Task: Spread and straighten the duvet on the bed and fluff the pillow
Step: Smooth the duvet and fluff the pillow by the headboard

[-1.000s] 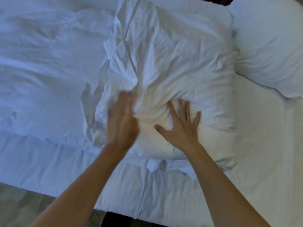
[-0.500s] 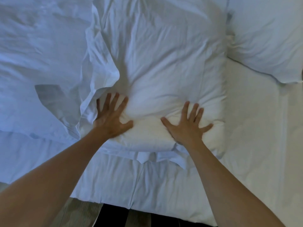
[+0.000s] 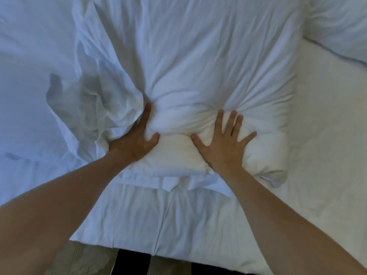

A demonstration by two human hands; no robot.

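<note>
pillow [image 3: 208, 62] long axis running away, 2 flat hands pressing

Both hands now press deeper into the pillow [image 3: 198, 66] than half a second ago: the left hand [image 3: 135, 139] has slid under bunched pillowcase fabric at its edge, while the right hand [image 3: 224, 143] sinks in, creases radiating from its fingertips.

No readable text, label, brand, number or sign anywhere in view. Plain, unmarked white cloth throughout.
</note>
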